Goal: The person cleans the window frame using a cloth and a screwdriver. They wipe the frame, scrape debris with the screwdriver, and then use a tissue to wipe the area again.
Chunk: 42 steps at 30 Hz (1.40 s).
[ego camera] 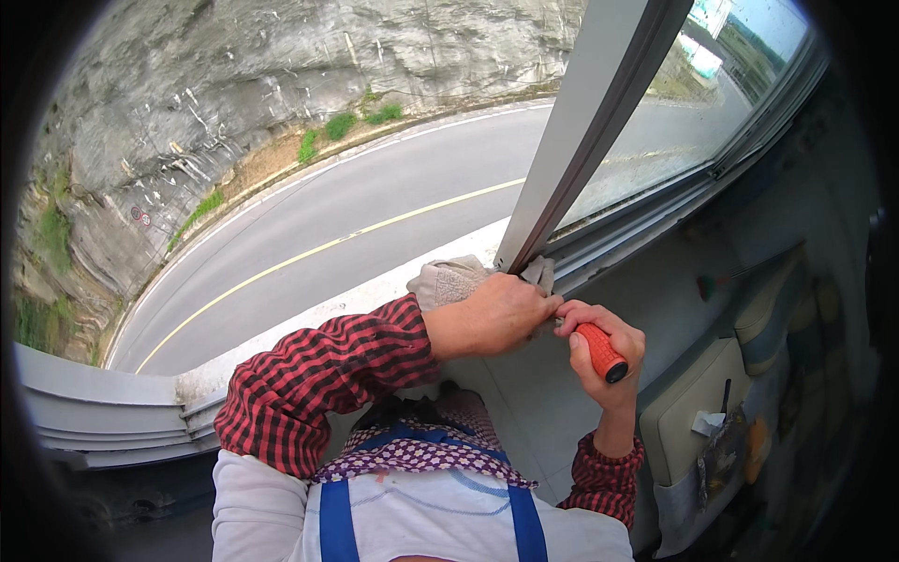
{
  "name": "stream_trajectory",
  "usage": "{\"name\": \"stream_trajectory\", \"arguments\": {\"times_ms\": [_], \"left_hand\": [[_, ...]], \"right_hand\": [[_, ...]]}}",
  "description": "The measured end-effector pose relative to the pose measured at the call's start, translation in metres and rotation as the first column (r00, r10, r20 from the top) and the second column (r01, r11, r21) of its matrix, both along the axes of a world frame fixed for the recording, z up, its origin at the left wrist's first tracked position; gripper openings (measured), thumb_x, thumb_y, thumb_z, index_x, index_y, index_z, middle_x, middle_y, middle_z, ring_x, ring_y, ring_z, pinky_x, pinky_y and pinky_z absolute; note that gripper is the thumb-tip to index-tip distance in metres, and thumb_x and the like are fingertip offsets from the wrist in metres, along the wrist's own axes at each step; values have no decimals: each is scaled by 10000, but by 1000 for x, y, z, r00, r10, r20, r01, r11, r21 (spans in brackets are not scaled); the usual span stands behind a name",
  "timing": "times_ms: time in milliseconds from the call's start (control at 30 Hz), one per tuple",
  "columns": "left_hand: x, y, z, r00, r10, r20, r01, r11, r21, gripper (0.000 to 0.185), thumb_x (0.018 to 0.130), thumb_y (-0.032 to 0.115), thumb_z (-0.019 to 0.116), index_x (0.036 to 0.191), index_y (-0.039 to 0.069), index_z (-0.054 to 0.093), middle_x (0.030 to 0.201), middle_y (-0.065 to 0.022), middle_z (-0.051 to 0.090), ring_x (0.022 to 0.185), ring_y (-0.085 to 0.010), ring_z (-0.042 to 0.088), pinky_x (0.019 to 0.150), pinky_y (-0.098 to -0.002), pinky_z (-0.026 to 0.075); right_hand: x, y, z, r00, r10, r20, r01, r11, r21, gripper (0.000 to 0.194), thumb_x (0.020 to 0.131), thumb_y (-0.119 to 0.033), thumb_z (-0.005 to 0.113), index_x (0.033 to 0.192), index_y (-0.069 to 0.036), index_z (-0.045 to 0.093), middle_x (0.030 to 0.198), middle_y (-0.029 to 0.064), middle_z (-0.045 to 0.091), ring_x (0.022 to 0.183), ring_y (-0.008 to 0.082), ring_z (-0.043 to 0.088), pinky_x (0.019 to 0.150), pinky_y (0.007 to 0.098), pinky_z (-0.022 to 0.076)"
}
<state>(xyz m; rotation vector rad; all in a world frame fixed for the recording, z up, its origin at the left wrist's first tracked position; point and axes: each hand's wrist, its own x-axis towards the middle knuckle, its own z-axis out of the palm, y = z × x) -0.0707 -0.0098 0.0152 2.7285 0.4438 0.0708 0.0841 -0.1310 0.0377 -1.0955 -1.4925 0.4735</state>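
Observation:
A beige terry cloth (pixel 447 279) is bunched on the window sill at the foot of the sliding window's vertical frame (pixel 572 140). My left hand (pixel 495 312) grips it from above, and a corner of the cloth shows past the fingers. Close beside it, my right hand (pixel 607 348) is wrapped around the red-orange textured handle (pixel 602 353) of a hand tool, its black end cap towards me. The tool's working end is hidden behind my fingers near the window track (pixel 611 242), so its kind does not show.
Beyond the white outer ledge (pixel 351 298) lies a road (pixel 337 218) below a rock face (pixel 316 63). A glass pane (pixel 653 147) stands right of the frame. Indoors at right, a cushioned seat (pixel 692 393) holds several items. Tiled floor (pixel 516 393) lies below me.

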Motion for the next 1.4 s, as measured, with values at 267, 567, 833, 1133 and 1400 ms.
{"name": "stream_trajectory", "arguments": {"times_ms": [267,567,833,1133,1400], "left_hand": [[-23,-54,21,973,-137,188,129,990,54,265,838,150,604,1089,77,560,866,-98,603,794,-307,673,628,-423,534],[-61,-27,85,933,59,354,-151,959,239,442,663,150,760,1068,115,586,1005,-77,617,854,-272,666,652,-384,536],[-7,-21,32,939,125,319,-291,781,553,364,790,152,630,1148,94,598,1148,-94,605,870,-231,636,689,-338,528],[-3,-18,5,989,135,-64,-69,793,605,260,786,147,627,1027,51,612,929,-95,562,763,-210,603,590,-314,498],[12,-14,-3,995,35,-93,39,724,689,168,762,117,631,900,20,630,863,-103,568,756,-226,593,652,-325,488]], "right_hand": [[20,-40,21,986,13,-165,-3,998,59,75,697,45,544,706,98,493,781,213,637,792,398,689,668,426,614],[24,-47,8,963,10,-269,14,996,88,160,678,79,543,666,41,389,783,245,638,785,440,684,615,436,632],[10,-40,5,968,-73,-240,92,994,66,123,741,97,564,694,39,466,817,199,663,852,382,709,666,405,601],[14,17,-41,998,-12,-55,13,1000,10,79,783,63,603,854,45,631,822,111,690,873,267,727,746,307,558],[-2,23,-51,983,-168,-72,174,981,81,67,801,34,636,867,34,646,870,122,717,777,208,707,733,294,555]]}}
